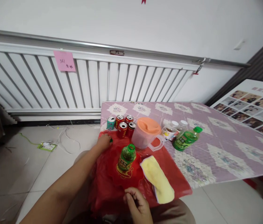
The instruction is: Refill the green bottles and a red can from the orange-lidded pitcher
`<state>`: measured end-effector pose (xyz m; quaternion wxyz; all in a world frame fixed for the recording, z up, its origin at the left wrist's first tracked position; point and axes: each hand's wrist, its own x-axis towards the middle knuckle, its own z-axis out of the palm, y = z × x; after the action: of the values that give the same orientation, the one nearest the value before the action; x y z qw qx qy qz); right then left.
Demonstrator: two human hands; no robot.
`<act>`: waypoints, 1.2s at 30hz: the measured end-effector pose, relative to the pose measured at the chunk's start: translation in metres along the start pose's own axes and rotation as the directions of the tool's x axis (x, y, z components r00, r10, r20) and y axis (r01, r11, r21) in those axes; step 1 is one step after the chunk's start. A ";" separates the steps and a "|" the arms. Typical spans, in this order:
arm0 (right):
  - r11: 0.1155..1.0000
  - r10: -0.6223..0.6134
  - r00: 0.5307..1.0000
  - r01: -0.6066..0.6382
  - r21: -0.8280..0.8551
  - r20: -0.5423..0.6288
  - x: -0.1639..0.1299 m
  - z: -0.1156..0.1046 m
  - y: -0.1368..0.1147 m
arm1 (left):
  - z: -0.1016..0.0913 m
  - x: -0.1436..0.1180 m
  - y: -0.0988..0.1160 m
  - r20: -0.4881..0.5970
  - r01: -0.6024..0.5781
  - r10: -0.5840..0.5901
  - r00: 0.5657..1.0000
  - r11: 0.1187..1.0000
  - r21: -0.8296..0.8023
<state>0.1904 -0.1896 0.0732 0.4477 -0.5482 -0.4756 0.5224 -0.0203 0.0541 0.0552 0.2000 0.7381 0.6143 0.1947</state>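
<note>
My left hand (pixel 103 143) reaches over the red plastic sheet (pixel 105 199), closed, with a small green bottle cap (pixel 111 141) at its fingertips. Close to that hand stand several drink cans (pixel 122 130), red ones and a teal one. My right hand (pixel 138 203) hovers near the front of the sheet with its fingers curled and nothing visible in them. Between the hands, an uncapped green plastic bottle (pixel 125 160) stands upright on a red scalloped tray (pixel 134 179). Right of the tray lies a folded yellow cloth (pixel 159 180).
Behind the bottle is a translucent pitcher (pixel 138 139) with an orange lid (pixel 148 126). Further right are a capped green bottle (pixel 186 139), small white-capped bottles and a patterned cup (pixel 168 133) on the floral tablecloth (pixel 217 137). A white radiator (pixel 122 81) runs behind the table.
</note>
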 end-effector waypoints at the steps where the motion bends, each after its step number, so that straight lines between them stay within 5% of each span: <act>1: 1.000 -0.005 1.000 0.005 0.001 0.002 0.000 -0.001 -0.001 | -0.002 0.000 0.002 -0.010 0.002 -0.002 1.000 1.000 -0.017; 5: 0.999 -0.030 0.999 0.031 0.029 -0.026 -0.002 -0.005 0.004 | -0.018 -0.015 0.012 -0.088 0.006 -0.019 0.996 0.990 -0.139; 9: 0.998 -0.024 0.993 0.030 0.049 -0.119 0.001 -0.008 0.011 | -0.031 -0.068 0.033 -0.130 0.019 -0.068 0.989 0.938 -0.347; 12: 0.997 -0.037 0.980 0.048 0.052 -0.198 0.006 -0.008 0.006 | -0.030 -0.120 0.057 -0.017 0.091 -0.181 0.983 0.574 -0.814; 16: 0.988 -0.150 0.963 0.139 -0.064 -0.222 0.011 -0.004 -0.012 | -0.014 -0.170 0.087 0.231 0.246 -0.091 0.969 0.206 -0.947; 18: 0.970 -0.223 0.959 0.201 -0.136 -0.173 0.011 -0.002 -0.019 | -0.007 -0.181 0.098 0.303 0.303 -0.025 0.953 0.114 -0.946; 25: 0.935 -0.314 0.946 0.294 -0.196 -0.078 0.002 0.000 -0.021 | 0.014 -0.194 0.113 0.382 0.382 0.022 0.924 0.008 -0.924; 28: 0.931 -0.313 0.945 0.285 -0.229 -0.094 0.000 -0.001 -0.023 | 0.023 -0.196 0.113 0.404 0.403 0.011 0.915 0.028 -0.915; 30: 0.935 -0.295 0.950 0.265 -0.235 -0.103 0.001 -0.006 -0.025 | 0.026 -0.195 0.112 0.379 0.373 0.025 0.925 0.137 -0.918; 36: 0.973 -0.218 0.926 0.184 -0.138 -0.308 0.026 -0.043 -0.033 | 0.006 -0.181 0.099 -0.043 0.008 -0.073 0.996 0.588 -0.809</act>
<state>0.2319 -0.1593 0.1046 0.5404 -0.5970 -0.4773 0.3516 0.0343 -0.1405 0.0952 0.4952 0.5453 0.4826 0.4739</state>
